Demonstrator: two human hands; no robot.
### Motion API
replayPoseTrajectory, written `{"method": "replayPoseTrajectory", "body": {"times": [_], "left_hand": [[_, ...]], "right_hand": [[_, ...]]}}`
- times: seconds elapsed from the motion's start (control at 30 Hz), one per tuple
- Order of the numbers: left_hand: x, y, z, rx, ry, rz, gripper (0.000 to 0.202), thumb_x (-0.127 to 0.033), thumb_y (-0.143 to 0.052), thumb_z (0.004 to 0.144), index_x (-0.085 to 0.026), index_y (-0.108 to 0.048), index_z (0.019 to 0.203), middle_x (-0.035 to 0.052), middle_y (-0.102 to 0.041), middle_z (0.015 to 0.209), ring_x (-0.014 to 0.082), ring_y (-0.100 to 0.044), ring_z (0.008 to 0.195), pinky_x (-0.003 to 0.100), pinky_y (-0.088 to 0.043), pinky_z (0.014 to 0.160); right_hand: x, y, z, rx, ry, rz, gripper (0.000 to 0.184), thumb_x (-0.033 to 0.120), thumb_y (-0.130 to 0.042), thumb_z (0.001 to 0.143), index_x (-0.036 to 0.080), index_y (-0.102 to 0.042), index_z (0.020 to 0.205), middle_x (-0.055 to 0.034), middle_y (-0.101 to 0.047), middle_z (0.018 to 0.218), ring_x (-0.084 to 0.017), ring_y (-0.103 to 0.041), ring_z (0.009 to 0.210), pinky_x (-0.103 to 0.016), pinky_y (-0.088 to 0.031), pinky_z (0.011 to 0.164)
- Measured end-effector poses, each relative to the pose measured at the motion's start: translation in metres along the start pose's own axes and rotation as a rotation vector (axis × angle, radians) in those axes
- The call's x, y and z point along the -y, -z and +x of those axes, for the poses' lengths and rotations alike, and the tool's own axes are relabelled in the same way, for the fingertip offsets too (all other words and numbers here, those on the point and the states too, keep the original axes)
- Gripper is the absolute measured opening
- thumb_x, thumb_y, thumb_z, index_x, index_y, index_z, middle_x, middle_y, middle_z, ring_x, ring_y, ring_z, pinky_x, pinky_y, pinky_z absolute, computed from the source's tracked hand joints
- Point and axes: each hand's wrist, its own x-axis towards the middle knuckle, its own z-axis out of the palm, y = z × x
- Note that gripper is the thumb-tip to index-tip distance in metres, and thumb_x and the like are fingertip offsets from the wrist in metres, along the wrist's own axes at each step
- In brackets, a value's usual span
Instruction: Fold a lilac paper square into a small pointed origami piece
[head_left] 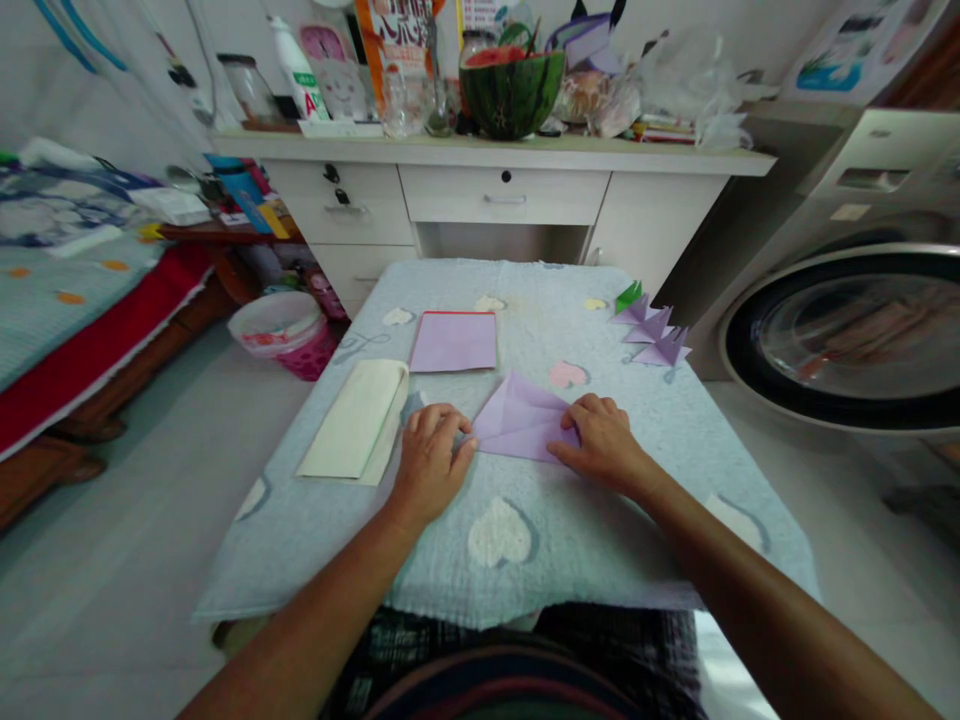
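A folded sheet of purple origami paper [517, 425] lies on the cloth with creases across it and a point toward the far side. My left hand [435, 455] has its thumb and index finger closed at the paper's left corner. At the right end, my right hand [600, 440] pinches the paper between thumb and curled fingers, hiding that corner. Just beyond is a stack of square purple paper [454, 342] with a red edge along its back. Left of my left hand rests a folded cream-coloured paper or cloth [356, 420].
Folded purple pieces with a green one [652, 325] sit at the table's far right. The cloth-covered table [600, 560] stands before a white cabinet [502, 195] holding a cut watermelon [511, 92] and jars. A washing machine [862, 230] is right; a pink bin [300, 345] left.
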Motion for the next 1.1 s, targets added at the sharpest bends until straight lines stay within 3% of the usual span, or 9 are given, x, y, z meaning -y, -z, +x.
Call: {"method": "replayPoseTrajectory", "body": {"times": [0.1,0.33,0.4,0.47,0.57,0.63,0.7,0.93,1.1], "left_hand": [[-0.008,0.003,-0.003,-0.032,-0.076,-0.010,0.014,-0.021,-0.057,0.086,-0.018,-0.058,0.100,0.0097,-0.056,0.115,0.0263,-0.051,0.112,0.046,-0.043,0.099],[-0.051,0.005,-0.004,0.159,-0.119,-0.252,0.052,-0.014,-0.050,0.087,-0.023,-0.037,0.136,0.0103,-0.047,0.141,0.0219,-0.056,0.118,0.035,-0.053,0.091],[-0.060,0.003,0.000,0.170,-0.099,-0.289,0.053,-0.011,-0.049,0.085,-0.024,-0.037,0.135,0.0094,-0.047,0.140,0.0208,-0.058,0.114,0.035,-0.053,0.090],[-0.064,0.000,0.005,0.171,-0.088,-0.282,0.038,-0.008,-0.047,0.084,-0.023,-0.051,0.118,0.0061,-0.058,0.122,0.0193,-0.060,0.105,0.034,-0.052,0.088],[-0.060,-0.002,0.008,0.182,-0.087,-0.275,0.024,-0.003,-0.045,0.078,-0.022,-0.056,0.090,0.0025,-0.061,0.093,0.0176,-0.060,0.090,0.031,-0.050,0.082],[-0.055,0.000,0.007,0.167,-0.094,-0.318,0.025,-0.001,-0.044,0.074,-0.021,-0.054,0.086,0.0026,-0.059,0.092,0.0174,-0.059,0.091,0.031,-0.049,0.082],[-0.050,0.004,0.004,0.150,-0.102,-0.380,0.025,-0.001,-0.045,0.073,-0.021,-0.052,0.086,0.0036,-0.059,0.097,0.0179,-0.058,0.097,0.031,-0.048,0.087],[-0.035,0.020,0.006,0.180,-0.086,-0.556,0.022,-0.005,-0.044,0.074,-0.021,-0.051,0.086,0.0070,-0.060,0.106,0.0207,-0.057,0.107,0.037,-0.047,0.095],[-0.022,0.018,0.012,0.116,-0.070,-0.493,0.025,-0.003,-0.046,0.068,-0.021,-0.050,0.085,0.0064,-0.054,0.112,0.0193,-0.054,0.113,0.037,-0.044,0.100]], "right_hand": [[0.000,-0.008,0.003,-0.023,0.001,0.134,0.012,0.031,-0.066,0.079,0.019,-0.064,0.080,-0.0103,-0.060,0.099,-0.029,-0.051,0.096,-0.044,-0.040,0.080],[0.005,-0.008,-0.006,-0.308,0.370,0.407,0.003,0.021,-0.060,0.085,0.021,-0.059,0.082,-0.0079,-0.060,0.107,-0.026,-0.048,0.108,-0.046,-0.035,0.094],[0.009,-0.007,-0.009,-0.324,0.450,0.406,0.004,0.020,-0.056,0.087,0.021,-0.057,0.083,-0.0073,-0.060,0.104,-0.025,-0.050,0.107,-0.045,-0.036,0.094],[0.010,-0.004,-0.012,-0.311,0.513,0.393,0.004,0.023,-0.055,0.088,0.021,-0.057,0.086,-0.0078,-0.060,0.104,-0.024,-0.051,0.106,-0.045,-0.036,0.093],[0.006,-0.001,-0.014,-0.277,0.566,0.344,0.032,0.043,-0.061,0.085,0.020,-0.056,0.107,-0.0111,-0.057,0.113,-0.028,-0.049,0.110,-0.048,-0.035,0.096],[0.001,-0.001,-0.014,-0.254,0.573,0.287,0.064,0.057,-0.066,0.078,0.018,-0.049,0.127,-0.0145,-0.053,0.123,-0.031,-0.046,0.116,-0.052,-0.032,0.100],[-0.005,-0.001,-0.013,-0.244,0.552,0.222,0.079,0.058,-0.068,0.075,0.017,-0.042,0.138,-0.0170,-0.048,0.130,-0.034,-0.042,0.121,-0.055,-0.029,0.103],[-0.016,-0.005,-0.008,-0.398,0.473,0.128,0.053,0.015,-0.059,0.077,0.026,-0.055,0.129,-0.0120,-0.051,0.132,-0.035,-0.040,0.127,-0.058,-0.031,0.101],[-0.015,-0.003,-0.008,-0.488,0.531,0.158,0.027,0.011,-0.055,0.081,0.026,-0.066,0.100,-0.0082,-0.060,0.125,-0.032,-0.046,0.125,-0.056,-0.036,0.099]]}}
